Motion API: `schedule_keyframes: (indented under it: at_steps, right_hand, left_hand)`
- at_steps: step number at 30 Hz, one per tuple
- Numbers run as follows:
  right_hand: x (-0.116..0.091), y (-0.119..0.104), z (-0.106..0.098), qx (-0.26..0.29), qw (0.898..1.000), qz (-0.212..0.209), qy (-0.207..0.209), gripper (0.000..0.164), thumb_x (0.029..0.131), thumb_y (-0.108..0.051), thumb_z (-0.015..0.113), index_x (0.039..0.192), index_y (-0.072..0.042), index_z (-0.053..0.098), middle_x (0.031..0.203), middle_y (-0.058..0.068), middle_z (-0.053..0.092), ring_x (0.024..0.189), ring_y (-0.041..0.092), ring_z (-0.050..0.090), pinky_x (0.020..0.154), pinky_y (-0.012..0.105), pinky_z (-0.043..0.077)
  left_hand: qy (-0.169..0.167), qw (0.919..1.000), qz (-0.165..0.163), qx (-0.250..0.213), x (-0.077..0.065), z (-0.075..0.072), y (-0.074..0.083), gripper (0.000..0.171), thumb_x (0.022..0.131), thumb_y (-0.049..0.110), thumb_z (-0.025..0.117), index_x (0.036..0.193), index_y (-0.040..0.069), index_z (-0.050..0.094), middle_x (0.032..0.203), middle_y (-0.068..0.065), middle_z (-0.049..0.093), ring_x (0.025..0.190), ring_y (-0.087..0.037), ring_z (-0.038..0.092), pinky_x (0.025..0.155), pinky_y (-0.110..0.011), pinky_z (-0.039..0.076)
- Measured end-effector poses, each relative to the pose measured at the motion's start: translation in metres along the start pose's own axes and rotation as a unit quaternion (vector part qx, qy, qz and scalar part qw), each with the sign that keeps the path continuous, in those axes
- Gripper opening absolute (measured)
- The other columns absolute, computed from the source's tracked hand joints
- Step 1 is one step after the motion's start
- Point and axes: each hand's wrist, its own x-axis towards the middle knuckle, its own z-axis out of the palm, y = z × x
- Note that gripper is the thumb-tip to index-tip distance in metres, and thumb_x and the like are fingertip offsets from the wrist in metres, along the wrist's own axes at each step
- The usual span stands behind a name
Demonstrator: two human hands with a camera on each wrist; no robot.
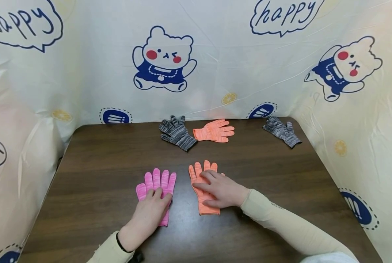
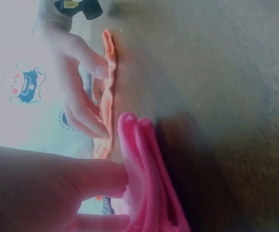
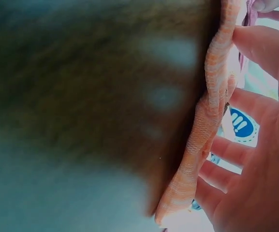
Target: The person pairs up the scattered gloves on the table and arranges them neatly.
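A pink knitted glove [image 1: 156, 179] lies flat on the brown table, its fingers pointing away from me. My left hand [image 1: 149, 210] rests on the palm of this glove, with thumb and fingertips touching its top. To the right lies an orange knitted glove [image 1: 209, 209], also pointing away. Across it my right hand [image 1: 227, 190] spreads its fingers, which touch the fabric and cover part of it. From the side, the left wrist view has the pink glove [image 2: 141, 169] in loose folds under my fingers. In the right wrist view the orange glove [image 3: 199, 121] lies along my fingertips.
Near the table's back edge lie a grey-black glove [image 1: 177, 134] and a second orange glove [image 1: 214, 130], touching or nearly so. Another grey-black glove [image 1: 282, 132] lies at the back right. A printed cloth [image 1: 215, 73] hangs around the brown table [image 1: 100, 164] at the back and sides.
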Motion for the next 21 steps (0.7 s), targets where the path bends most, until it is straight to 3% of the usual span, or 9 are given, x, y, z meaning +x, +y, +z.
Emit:
schedule_keyframes:
  at_steps: [13,21]
  right_hand:
    - [-0.0011,-0.0017,0.0053,-0.015,0.999,-0.023,0.032,0.066,0.099,-0.054,0.062,0.158,-0.029,0.045,0.157,0.012,0.042,0.144,0.031,0.039,0.1,0.052,0.052]
    - [0.0054,-0.0065,0.0059,-0.033,0.998,-0.041,0.036,0.065,0.099,-0.054,0.062,0.157,-0.028,0.047,0.155,0.011,0.045,0.142,0.028,0.042,0.113,0.047,0.043]
  left_hand:
    - [-0.012,0.9999,-0.005,0.007,-0.0002,-0.0017,0.0018,0.018,0.088,0.016,0.082,0.095,0.013,0.066,0.087,-0.012,0.055,0.074,-0.031,0.055,0.044,-0.038,0.046]
    - [-0.032,0.9994,-0.004,0.013,0.001,-0.0031,-0.0003,0.02,0.089,0.022,0.083,0.098,0.014,0.067,0.087,-0.011,0.056,0.075,-0.027,0.055,0.043,-0.036,0.046]
